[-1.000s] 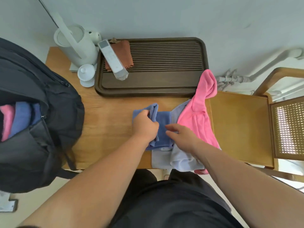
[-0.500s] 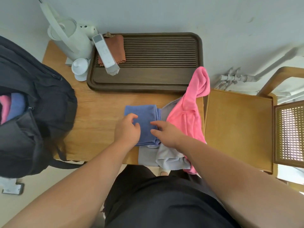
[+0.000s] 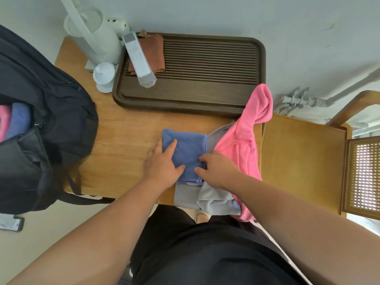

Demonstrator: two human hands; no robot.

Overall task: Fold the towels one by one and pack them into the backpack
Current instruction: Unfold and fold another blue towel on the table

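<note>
A folded blue towel (image 3: pixel 189 149) lies on the wooden table (image 3: pixel 123 145), on top of a grey towel (image 3: pixel 207 198) that hangs over the front edge. My left hand (image 3: pixel 164 163) rests flat on the blue towel's left part with fingers spread. My right hand (image 3: pixel 216 169) touches its right edge, fingers bent at the fold. A pink towel (image 3: pixel 244 145) lies crumpled to the right. The dark backpack (image 3: pixel 47 124) stands open at the left with a blue towel (image 3: pixel 19 120) and a pink towel (image 3: pixel 4 122) inside.
A dark slatted tray (image 3: pixel 205 87) at the table's back holds a brown cloth (image 3: pixel 152 52) and a white remote (image 3: pixel 137 58). A white kettle (image 3: pixel 94 36) and a small white lid (image 3: pixel 103 76) stand back left. A wooden chair (image 3: pixel 302 161) adjoins the table on the right.
My left hand let go of the gathered blue towel edge and now lies flat on the folded towel. The towel went from bunched to a flat square.
</note>
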